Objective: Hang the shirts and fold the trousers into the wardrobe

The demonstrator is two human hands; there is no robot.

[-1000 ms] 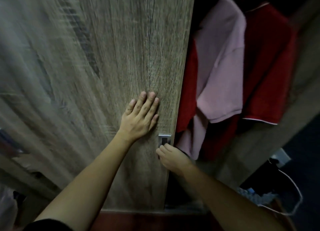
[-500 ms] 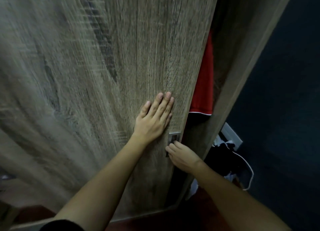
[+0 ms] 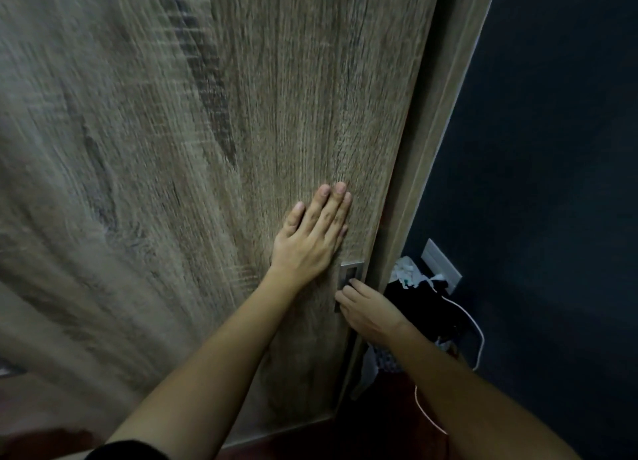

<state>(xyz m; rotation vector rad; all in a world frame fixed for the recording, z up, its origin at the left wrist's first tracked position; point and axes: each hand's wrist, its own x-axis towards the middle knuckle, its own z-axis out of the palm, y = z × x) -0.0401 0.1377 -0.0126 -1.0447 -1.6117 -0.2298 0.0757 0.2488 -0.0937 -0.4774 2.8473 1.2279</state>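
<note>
Nearest, the right hand is seen at five o'clock, fingers curled into the recessed metal handle. Just above, the left hand is pressed flat, fingers straight and together, gripping nothing, on the wardrobe door. Shirts and trousers cannot be seen. Farther, at three o'clock, a wall socket is mounted.

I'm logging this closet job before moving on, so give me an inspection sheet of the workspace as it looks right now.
Surface: wood-grain wardrobe door slid almost against the wardrobe frame; blurred toward the left.
Job's things: no shirts or trousers seen.
Clutter: pile of dark and pale cloth on the floor by the frame.
Hands: left hand flat on the door; right hand at the recessed metal handle.
Cables: white cable looping beside the pile.
Surroundings: dark wall with a pale wall plate.
</note>
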